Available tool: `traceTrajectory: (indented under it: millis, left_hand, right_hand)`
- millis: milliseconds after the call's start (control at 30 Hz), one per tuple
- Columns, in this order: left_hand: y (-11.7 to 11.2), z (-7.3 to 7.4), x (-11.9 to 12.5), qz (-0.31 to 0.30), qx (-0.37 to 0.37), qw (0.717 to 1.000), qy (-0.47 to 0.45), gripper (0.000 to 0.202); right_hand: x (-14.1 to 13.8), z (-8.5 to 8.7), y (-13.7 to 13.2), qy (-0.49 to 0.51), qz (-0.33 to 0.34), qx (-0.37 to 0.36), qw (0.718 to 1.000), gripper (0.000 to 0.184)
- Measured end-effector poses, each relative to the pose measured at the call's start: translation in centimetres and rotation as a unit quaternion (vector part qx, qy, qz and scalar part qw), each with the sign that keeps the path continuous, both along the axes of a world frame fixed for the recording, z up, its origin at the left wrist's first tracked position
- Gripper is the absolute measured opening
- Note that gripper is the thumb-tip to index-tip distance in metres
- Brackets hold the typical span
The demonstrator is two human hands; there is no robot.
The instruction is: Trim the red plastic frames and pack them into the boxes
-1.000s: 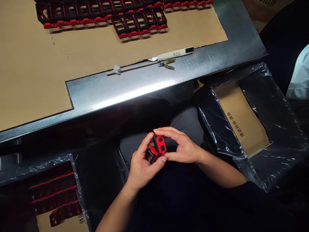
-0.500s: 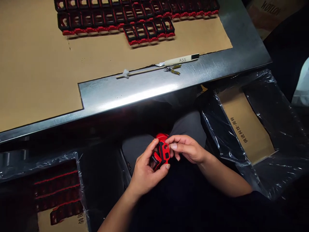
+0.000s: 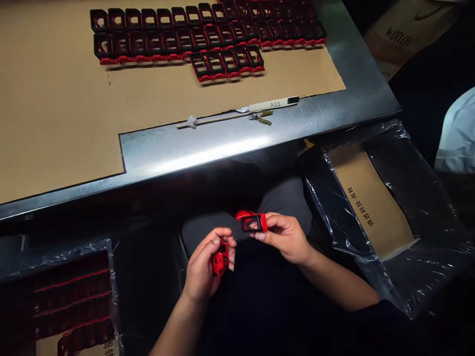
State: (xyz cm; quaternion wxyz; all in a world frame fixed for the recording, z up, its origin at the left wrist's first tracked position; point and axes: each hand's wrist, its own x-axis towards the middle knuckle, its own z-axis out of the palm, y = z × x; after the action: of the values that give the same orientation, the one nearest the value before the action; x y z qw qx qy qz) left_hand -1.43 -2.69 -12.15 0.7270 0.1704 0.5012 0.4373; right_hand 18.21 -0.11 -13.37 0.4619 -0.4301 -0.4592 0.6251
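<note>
Over my lap, my left hand point(image 3: 206, 262) is closed around a red plastic part point(image 3: 220, 259) with small square holes; the fingers cover much of it. To its right, my right hand point(image 3: 289, 237) pinches a red and black plastic frame point(image 3: 252, 222) by its right end, with its rectangular opening facing up toward me. The two parts are apart from each other. Beyond my hands, on the table, stand rows of similar red and black frames point(image 3: 227, 63).
A metal table point(image 3: 208, 143) covered partly by cardboard point(image 3: 63, 109) bears a knife marked A55 point(image 3: 274, 104), a cotton-tipped stick point(image 3: 192, 121) and small tweezers-like metal piece point(image 3: 263, 117). Plastic-lined boxes stand right point(image 3: 371, 198) and left point(image 3: 115, 291); the left one holds red and black parts.
My hands have moved apart. Before, the left held the red and black parts together with the right fingers touching them; now each hand holds its own piece.
</note>
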Motion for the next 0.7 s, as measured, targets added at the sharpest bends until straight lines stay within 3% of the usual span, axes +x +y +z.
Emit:
traceTrajectory:
  millis: [167,300,467,533,633,700]
  left_hand:
    - [0.0,1.0,1.9,-0.041,0.088,0.986,0.136,0.039]
    - [0.7,1.6,2.5,-0.076,0.108,0.964,0.229,0.042]
    - [1.8,0.5,2.5,-0.108,0.053,0.978,0.172,0.040]
    - [2.0,0.0,2.2,-0.090,0.033,0.985,0.146,0.043]
    - [1.7,0.0,1.6,-0.015,0.042,0.990,0.133,0.052]
    - [1.1,0.4,1.3,-0.022,0.061,0.987,0.149,0.056]
  right_hand:
    - [-0.4,-0.4,-0.5,0.009,0.012,0.022,1.000,0.012]
    - [-0.3,-0.2,-0.6,-0.044,0.022,0.062,0.997,0.015]
    - [-0.1,-0.3,-0.7,-0.081,0.058,0.130,0.986,0.011]
    - [0.0,-0.5,-0.7,-0.074,0.070,0.154,0.983,0.007]
    - [-0.1,-0.6,-0.3,-0.065,0.013,0.131,0.989,0.006]
    - [-0.2,-0.6,0.1,-0.069,-0.018,0.100,0.992,0.011]
